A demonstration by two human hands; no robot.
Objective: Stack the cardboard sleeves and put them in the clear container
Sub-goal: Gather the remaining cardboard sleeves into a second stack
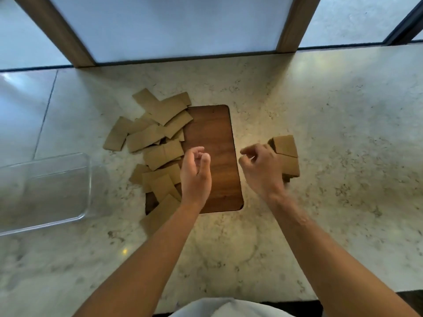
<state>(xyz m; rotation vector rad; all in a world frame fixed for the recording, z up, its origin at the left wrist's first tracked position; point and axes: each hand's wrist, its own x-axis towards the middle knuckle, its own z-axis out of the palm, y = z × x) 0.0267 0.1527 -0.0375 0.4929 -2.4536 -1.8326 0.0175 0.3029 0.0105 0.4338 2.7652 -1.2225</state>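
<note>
Several flat brown cardboard sleeves (pixel 158 136) lie scattered in a loose pile left of centre, partly over a wooden board (pixel 212 138). A small stack of sleeves (pixel 286 149) sits on the counter to the right of the board. The clear container (pixel 87 179) stands empty at the left edge. My left hand (pixel 195 170) hovers over the board's left side beside the pile, fingers loosely curled, holding nothing. My right hand (pixel 261 168) hangs just left of the stack, fingers curled and apart, with nothing in it; it hides the stack's near left part.
The marble counter (pixel 332 179) stretches wide to the right and toward me. Frosted window panes with wooden frame posts (pixel 290 26) rise along the far edge. A white garment shows at the bottom centre.
</note>
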